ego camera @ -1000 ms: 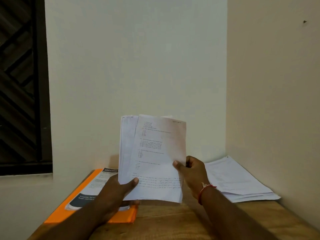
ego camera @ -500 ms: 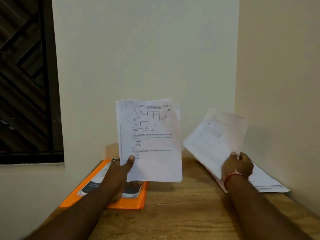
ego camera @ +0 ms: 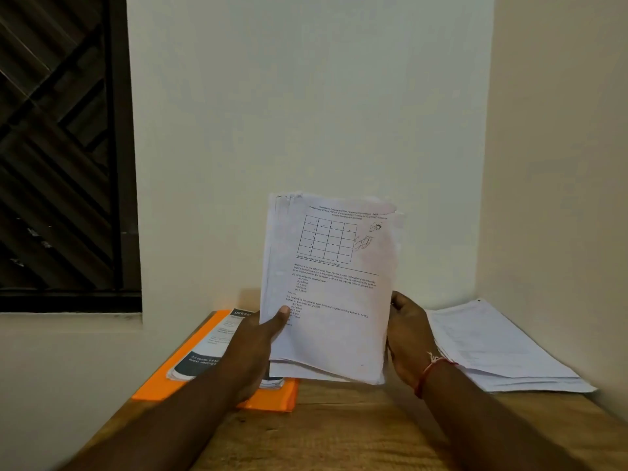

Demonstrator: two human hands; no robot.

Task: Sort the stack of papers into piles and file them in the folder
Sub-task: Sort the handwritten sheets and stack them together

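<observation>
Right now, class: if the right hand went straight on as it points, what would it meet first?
Probably the back wall: the right hand points up and away beside the stack. Depth unclear.

Stack of papers [ego camera: 333, 300] held upright above the bench [ego camera: 339, 426]: left hand [ego camera: 253, 341] grips its lower-left edge, right hand [ego camera: 407, 338] its right edge. Orange folder [ego camera: 163, 385], a booklet [ego camera: 210, 351] on it, lies at 8 o'clock; sorted pile [ego camera: 492, 348] at 4 o'clock.

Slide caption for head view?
Left hand and right hand hold paper stack upright; orange folder left, paper pile right.
</observation>
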